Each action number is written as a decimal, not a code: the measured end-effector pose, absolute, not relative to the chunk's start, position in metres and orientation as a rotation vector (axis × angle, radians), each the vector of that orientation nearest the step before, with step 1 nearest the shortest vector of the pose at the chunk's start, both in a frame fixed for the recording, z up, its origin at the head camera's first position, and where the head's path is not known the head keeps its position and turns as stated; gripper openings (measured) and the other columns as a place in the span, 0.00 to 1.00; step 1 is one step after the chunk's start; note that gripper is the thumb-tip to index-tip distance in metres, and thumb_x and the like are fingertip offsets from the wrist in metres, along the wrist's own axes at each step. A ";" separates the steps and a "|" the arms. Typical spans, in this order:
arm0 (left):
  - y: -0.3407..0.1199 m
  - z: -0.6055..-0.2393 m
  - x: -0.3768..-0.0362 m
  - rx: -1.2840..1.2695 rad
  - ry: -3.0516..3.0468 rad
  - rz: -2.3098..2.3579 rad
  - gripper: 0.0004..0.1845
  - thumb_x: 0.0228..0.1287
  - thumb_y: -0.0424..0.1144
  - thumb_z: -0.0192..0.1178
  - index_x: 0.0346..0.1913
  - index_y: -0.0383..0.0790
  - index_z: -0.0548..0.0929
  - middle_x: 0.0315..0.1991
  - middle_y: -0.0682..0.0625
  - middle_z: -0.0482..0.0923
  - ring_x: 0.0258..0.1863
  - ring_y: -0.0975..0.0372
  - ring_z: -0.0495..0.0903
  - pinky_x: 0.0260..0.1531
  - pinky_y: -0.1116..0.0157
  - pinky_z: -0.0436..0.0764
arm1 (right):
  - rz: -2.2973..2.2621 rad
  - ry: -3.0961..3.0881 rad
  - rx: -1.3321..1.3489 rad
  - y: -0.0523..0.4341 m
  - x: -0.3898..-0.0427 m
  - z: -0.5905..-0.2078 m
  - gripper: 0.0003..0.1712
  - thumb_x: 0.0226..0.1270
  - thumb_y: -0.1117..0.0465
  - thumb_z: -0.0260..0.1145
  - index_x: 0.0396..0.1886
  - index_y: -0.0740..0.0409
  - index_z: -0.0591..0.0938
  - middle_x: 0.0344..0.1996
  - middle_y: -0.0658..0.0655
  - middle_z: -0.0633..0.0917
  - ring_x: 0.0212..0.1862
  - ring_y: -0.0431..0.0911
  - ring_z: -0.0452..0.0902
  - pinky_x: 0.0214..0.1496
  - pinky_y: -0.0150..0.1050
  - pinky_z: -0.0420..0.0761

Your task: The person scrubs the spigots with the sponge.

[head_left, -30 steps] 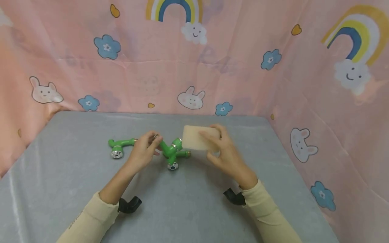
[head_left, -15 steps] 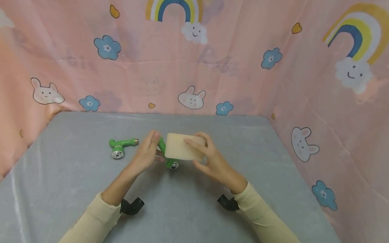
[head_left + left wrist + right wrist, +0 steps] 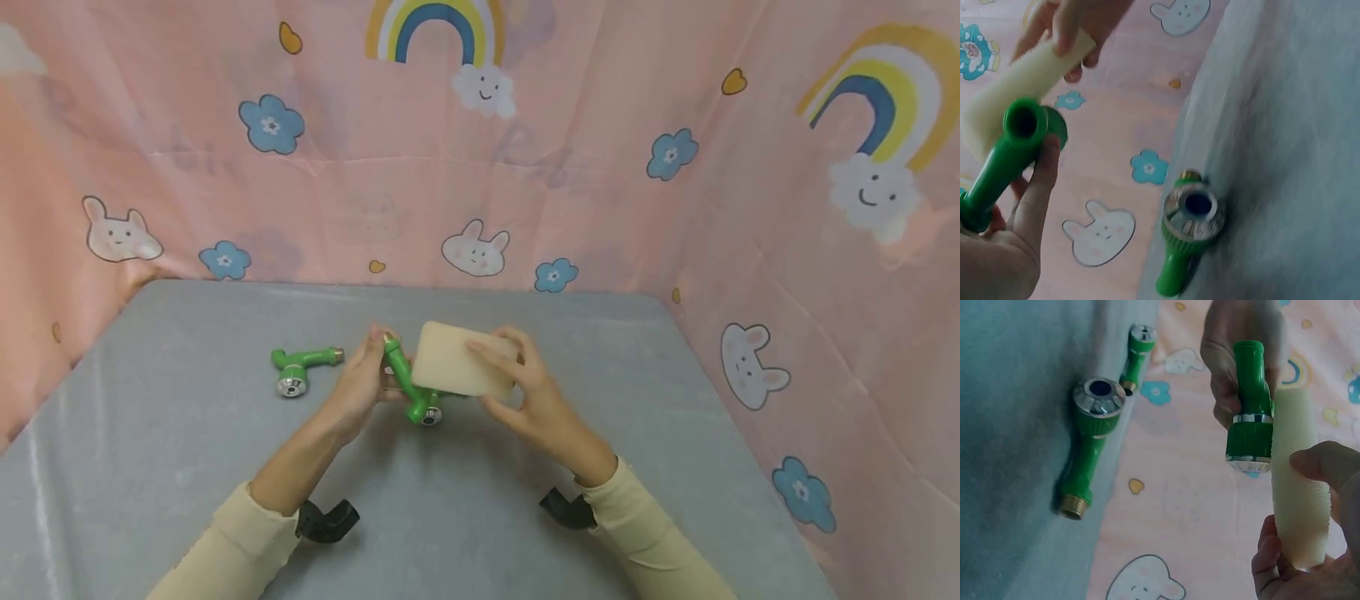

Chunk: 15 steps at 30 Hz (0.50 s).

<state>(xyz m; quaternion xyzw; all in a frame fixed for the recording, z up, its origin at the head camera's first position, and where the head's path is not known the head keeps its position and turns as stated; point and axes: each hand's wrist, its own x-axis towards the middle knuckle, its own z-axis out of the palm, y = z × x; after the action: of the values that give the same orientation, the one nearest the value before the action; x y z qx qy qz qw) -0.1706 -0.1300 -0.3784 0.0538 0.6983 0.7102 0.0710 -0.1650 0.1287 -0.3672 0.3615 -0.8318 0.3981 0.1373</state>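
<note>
My left hand point(image 3: 352, 392) grips a green plastic faucet point(image 3: 400, 367), held up above the table with its brass end at the top in the head view. In my right hand point(image 3: 543, 412) is a cream-coloured sponge block point(image 3: 457, 358), pinched between thumb and fingers. The sponge lies against the knob side of the held faucet point(image 3: 1250, 400), as the right wrist view shows. Behind it in the head view, the sponge hides most of a second green faucet point(image 3: 431, 415) on the table. A third green faucet point(image 3: 292, 379), with a chrome-capped knob, lies left of my left hand.
The grey cloth-covered table point(image 3: 457, 517) spreads under both arms. A pink curtain point(image 3: 330, 200) printed with rabbits, flowers and rainbows rises behind it and along the sides. Black curved mounts point(image 3: 330, 521) stick out from both sleeves.
My right hand has brought the sponge left onto the held faucet, then tilted it slightly. My left hand has turned the faucet, so its brass end now shows at the top.
</note>
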 end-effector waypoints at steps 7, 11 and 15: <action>-0.121 -0.379 -0.163 0.280 1.660 2.369 0.18 0.79 0.51 0.50 0.61 0.48 0.61 0.47 0.56 0.81 0.46 0.64 0.86 0.53 0.63 0.84 | 1.171 -2.368 0.857 0.120 -0.158 -0.370 0.39 0.59 0.74 0.72 0.71 0.58 0.74 0.66 0.69 0.64 0.46 0.55 0.72 0.39 0.32 0.74; -0.117 -0.374 -0.160 0.354 1.568 2.424 0.31 0.69 0.25 0.57 0.66 0.53 0.59 0.52 0.56 0.77 0.46 0.66 0.81 0.52 0.69 0.81 | 1.142 -2.338 0.808 0.117 -0.158 -0.369 0.39 0.59 0.73 0.72 0.71 0.57 0.74 0.66 0.69 0.65 0.44 0.54 0.71 0.38 0.32 0.70; -0.114 -0.371 -0.158 0.326 1.568 2.457 0.36 0.66 0.18 0.53 0.68 0.54 0.56 0.49 0.57 0.78 0.45 0.66 0.81 0.52 0.71 0.80 | 1.079 -2.308 0.825 0.115 -0.157 -0.370 0.40 0.57 0.74 0.73 0.71 0.58 0.74 0.64 0.70 0.65 0.43 0.53 0.71 0.37 0.31 0.70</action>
<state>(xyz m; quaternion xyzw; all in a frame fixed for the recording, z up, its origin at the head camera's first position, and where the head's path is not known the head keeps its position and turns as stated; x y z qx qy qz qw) -0.1585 -0.1140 -0.3709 0.1105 0.5318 0.8332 0.1039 -0.1572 0.1151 -0.3701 0.2997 -0.8387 0.3923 0.2299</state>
